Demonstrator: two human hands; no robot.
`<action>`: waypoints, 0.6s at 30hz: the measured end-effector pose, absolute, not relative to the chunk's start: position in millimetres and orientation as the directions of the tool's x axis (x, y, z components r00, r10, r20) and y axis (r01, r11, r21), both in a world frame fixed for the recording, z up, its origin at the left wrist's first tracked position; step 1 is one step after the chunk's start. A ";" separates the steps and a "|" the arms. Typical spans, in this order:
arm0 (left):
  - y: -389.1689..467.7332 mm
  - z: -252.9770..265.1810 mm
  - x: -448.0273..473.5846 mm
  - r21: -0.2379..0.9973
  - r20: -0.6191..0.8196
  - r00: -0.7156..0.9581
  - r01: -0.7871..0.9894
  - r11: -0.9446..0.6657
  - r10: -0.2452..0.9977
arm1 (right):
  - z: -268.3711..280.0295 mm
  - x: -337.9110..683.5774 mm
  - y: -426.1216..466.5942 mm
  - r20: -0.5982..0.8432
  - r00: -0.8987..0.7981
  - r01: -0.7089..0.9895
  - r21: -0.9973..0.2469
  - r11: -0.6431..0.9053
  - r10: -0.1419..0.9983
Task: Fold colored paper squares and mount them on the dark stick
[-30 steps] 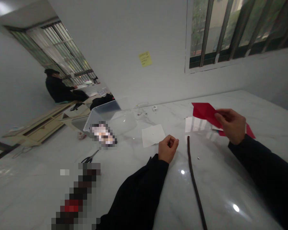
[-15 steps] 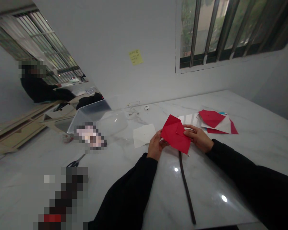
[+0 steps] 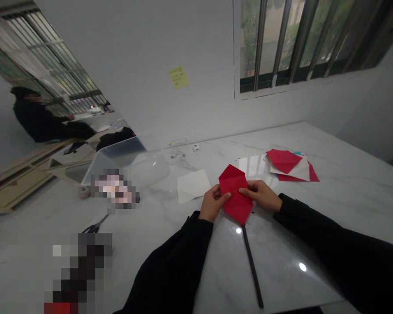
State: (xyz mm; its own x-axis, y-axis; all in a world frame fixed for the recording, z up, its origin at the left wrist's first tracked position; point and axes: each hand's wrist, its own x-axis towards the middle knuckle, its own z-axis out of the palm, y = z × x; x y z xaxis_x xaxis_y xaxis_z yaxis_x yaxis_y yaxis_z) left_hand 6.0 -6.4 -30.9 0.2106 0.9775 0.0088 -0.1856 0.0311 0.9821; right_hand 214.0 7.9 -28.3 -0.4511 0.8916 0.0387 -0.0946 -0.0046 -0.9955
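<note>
A sheet of red paper [image 3: 235, 185] with creases and folded-in corners is held up between both hands over the table. My left hand [image 3: 213, 203] grips its left edge, thumb on the front face. On the right edge, my right hand [image 3: 261, 195] pinches it, the thumb also pressed on the front. Below the paper a dark brown stick [image 3: 252, 266] lies on the table; its upper end is hidden behind the red sheet. Just left of the hands lies a white paper sheet [image 3: 191, 184].
Red, white and blue papers [image 3: 284, 162] are piled at the right back. Black scissors [image 3: 94, 226] lie at left, near a clear plastic box [image 3: 113, 152]. A yellow note [image 3: 178, 77] sticks to the wall. Another person [image 3: 41, 115] sits at far left.
The red paper has turned more upright, its right corner now folded in. My right hand has shifted from the upper right corner to the side edge, both thumbs now on the front.
</note>
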 end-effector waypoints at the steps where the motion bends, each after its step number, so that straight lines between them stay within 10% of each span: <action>1: -6.5 -31.0 5.8 0.984 0.005 0.213 -0.177 0.033 0.977 | -28.1 213.1 6.7 0.050 -0.452 -0.064 -0.998 0.024 0.891; 18: -9.7 -30.9 7.0 0.981 -0.065 0.229 -0.163 0.104 0.971 | -25.5 209.8 -0.3 0.121 -0.385 0.108 -0.979 0.175 0.915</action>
